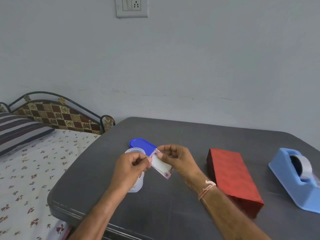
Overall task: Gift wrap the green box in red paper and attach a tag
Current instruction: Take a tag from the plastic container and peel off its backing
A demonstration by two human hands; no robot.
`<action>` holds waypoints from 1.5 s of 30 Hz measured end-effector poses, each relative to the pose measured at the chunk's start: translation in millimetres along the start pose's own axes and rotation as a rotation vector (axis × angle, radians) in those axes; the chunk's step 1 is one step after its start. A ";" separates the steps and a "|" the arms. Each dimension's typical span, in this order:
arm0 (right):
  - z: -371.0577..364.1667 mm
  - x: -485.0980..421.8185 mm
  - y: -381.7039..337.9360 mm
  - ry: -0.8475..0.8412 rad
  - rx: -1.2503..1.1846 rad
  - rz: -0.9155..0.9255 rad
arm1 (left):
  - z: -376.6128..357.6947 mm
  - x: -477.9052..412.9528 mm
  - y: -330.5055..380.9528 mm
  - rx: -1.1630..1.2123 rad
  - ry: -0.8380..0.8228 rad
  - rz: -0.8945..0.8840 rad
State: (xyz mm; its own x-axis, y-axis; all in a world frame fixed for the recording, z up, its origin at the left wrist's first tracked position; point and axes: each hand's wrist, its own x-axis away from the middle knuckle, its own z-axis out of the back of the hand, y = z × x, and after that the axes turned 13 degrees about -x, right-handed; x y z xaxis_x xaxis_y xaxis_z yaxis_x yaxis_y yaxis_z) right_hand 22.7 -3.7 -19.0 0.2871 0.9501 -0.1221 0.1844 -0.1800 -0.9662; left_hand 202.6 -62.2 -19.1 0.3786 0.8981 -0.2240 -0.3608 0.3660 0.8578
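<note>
**Wrapping done, tag in hand, attachment still to come**

The box (232, 175), fully covered in red paper with no green showing, lies on the tabletop (164, 205) right of centre, one end toward the lower edge of the frame. The wrapping stage therefore appears finished. At centre frame both hands hold the tag (161, 166), a small white card with a purple floral border, above the tabletop and well apart from the box. The left hand (129, 168) has its fingers (138, 157) curled and pinching the tag's left edge. The right hand (180, 159) clamps the tag's upper end between thumb and fingers. Under the left hand stands a clear container (136, 186), its blue lid (141, 144) lying just behind it. A blue tape dispenser (297, 179) sits untouched at the far right edge. What remains, by judgement, is to carry the tag to the box and fix it there, probably with tape. Whether the tag has an adhesive backing cannot be told.
</note>
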 end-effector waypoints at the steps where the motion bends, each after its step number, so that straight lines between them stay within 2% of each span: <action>1: 3.2 4.6 0.3 0.006 0.009 -0.005 | -3.4 3.1 3.4 -0.026 -0.028 -0.027; 3: 12.5 18.1 2.2 0.050 0.005 -0.003 | -15.3 10.3 9.5 -0.056 -0.064 -0.053; 6: 26.3 39.9 6.5 0.125 -0.062 0.027 | -35.4 22.3 17.2 0.056 -0.110 0.001; 12: 48.9 72.1 15.9 0.157 -0.213 -0.008 | -71.3 43.1 23.0 0.106 -0.167 0.002; 17: 53.1 81.8 21.3 0.216 -0.214 0.008 | -78.3 54.7 21.5 0.404 -0.275 0.142; 22: 49.4 85.0 23.7 0.205 -0.217 0.002 | -74.8 55.2 22.0 0.464 -0.297 0.240; 28: 46.2 86.0 26.6 0.186 -0.223 -0.020 | -67.7 53.7 19.7 0.359 -0.289 0.241; 45: 44.9 86.2 24.7 0.176 0.009 -0.023 | -58.9 53.1 18.3 -0.147 -0.239 -0.037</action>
State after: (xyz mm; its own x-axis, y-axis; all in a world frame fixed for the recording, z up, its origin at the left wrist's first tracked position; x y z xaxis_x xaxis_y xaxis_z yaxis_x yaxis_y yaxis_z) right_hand 9.8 85.2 -63.6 0.4429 0.8946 -0.0591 0.1844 -0.1554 -0.9705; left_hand 165.9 6.6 -42.6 0.5778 0.8067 -0.1237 -0.4557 0.4447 0.7711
